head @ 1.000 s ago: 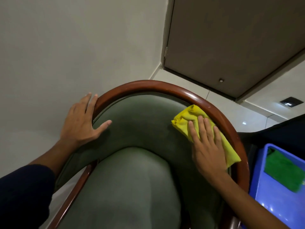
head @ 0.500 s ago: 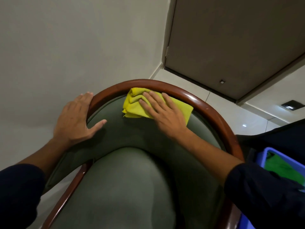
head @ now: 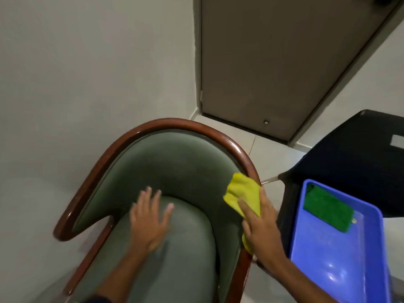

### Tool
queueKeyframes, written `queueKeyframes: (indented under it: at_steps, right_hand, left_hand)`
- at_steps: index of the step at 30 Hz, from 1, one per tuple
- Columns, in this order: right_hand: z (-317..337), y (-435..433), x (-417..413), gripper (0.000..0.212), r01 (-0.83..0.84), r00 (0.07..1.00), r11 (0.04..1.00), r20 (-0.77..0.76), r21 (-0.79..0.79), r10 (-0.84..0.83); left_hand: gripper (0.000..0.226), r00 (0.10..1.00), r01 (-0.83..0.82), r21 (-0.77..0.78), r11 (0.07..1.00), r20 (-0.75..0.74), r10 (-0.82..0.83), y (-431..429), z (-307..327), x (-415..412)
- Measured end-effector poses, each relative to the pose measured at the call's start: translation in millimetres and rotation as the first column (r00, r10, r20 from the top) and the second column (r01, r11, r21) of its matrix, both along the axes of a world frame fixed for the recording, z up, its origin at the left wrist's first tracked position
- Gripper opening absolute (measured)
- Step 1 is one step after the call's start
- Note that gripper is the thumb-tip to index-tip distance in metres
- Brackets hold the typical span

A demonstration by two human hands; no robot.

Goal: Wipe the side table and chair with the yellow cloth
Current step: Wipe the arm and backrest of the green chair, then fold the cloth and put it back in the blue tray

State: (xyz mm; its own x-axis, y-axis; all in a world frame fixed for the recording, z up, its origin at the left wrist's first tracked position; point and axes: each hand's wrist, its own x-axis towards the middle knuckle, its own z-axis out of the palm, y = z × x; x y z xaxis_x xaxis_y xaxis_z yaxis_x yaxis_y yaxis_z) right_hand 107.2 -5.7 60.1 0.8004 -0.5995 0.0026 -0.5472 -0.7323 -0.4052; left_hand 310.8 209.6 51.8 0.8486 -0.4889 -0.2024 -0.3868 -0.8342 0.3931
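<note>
The chair (head: pixel 175 167) has green upholstery and a curved red-brown wooden rim, and it fills the middle of the view. My right hand (head: pixel 260 228) presses the yellow cloth (head: pixel 242 193) flat against the inner right side of the chair's back, just under the rim. My left hand (head: pixel 150 221) lies spread on the green seat cushion, blurred, with its fingers apart and nothing in it. The black side table (head: pixel 349 162) stands to the right of the chair.
A blue plastic tray (head: pixel 323 265) with a green cloth (head: pixel 325 208) in it sits on the side table at the right. A plain wall runs along the left. A closed door (head: pixel 284 62) stands behind the chair, above a pale tiled floor.
My right hand has swept the yellow cloth from the top middle of the chair's back down to its right side. My left hand has left the rim and come down onto the seat cushion.
</note>
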Motion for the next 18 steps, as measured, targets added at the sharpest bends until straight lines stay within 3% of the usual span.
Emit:
queueKeyframes:
  at_steps: [1,3,4,6,7,10,12,15,18]
  right_hand:
    - [3.5,14.5,-10.5,0.06,-0.034,0.999,0.999,-0.04,-0.027,0.033]
    - [11.4,37.9,-31.4,0.052,-0.06,0.991,0.998,-0.121,-0.032,0.056]
    - [14.2,47.9,-42.4,0.048,-0.073,0.984,0.997,-0.159,0.008,0.074]
    - [13.8,63.2,-70.5,0.041,-0.16,0.975,0.982,-0.138,0.105,0.174]
    - [17.2,70.2,-87.0,0.037,-0.239,0.968,0.958,-0.044,0.161,0.249]
    - [30.5,80.6,-124.3,0.035,-0.424,0.905,0.869,0.161,0.255,0.395]
    - [39.5,77.1,-139.2,0.043,-0.449,0.891,0.842,0.213,0.298,0.4]
    - [59.2,62.6,-150.8,0.041,-0.479,0.873,0.789,0.301,0.383,0.384]
    - [75.6,37.5,-160.1,0.044,-0.43,0.903,0.679,0.302,0.596,0.306]
  left_hand:
    - [0.108,0.991,-0.019,-0.014,1.0,-0.132,0.017,-7.8,-0.1,-35.8]
    - [0.085,0.904,-0.102,-0.08,0.992,-0.422,0.059,-22.4,5.5,-94.3]
    - [0.071,0.823,-0.186,-0.144,0.972,-0.563,0.074,-27.9,12.9,-117.8]
    - [0.071,0.643,-0.365,-0.233,0.901,-0.763,0.063,-35.4,21.5,-153.1]
    - [0.072,0.589,-0.43,-0.25,0.867,-0.806,0.059,-36.7,26.8,-168.5]
    - [0.067,0.597,-0.542,-0.299,0.786,-0.795,0.109,-29.1,35.2,-195.2]
    - [0.063,0.556,-0.606,-0.317,0.729,-0.825,0.103,-20.1,45.4,-203.3]
    - [0.043,0.463,-0.554,-0.374,0.744,-0.881,-0.098,-11.1,60.7,-208.0]
    - [0.031,0.452,-0.514,-0.423,0.746,-0.873,-0.184,-19.8,78.2,-215.9]
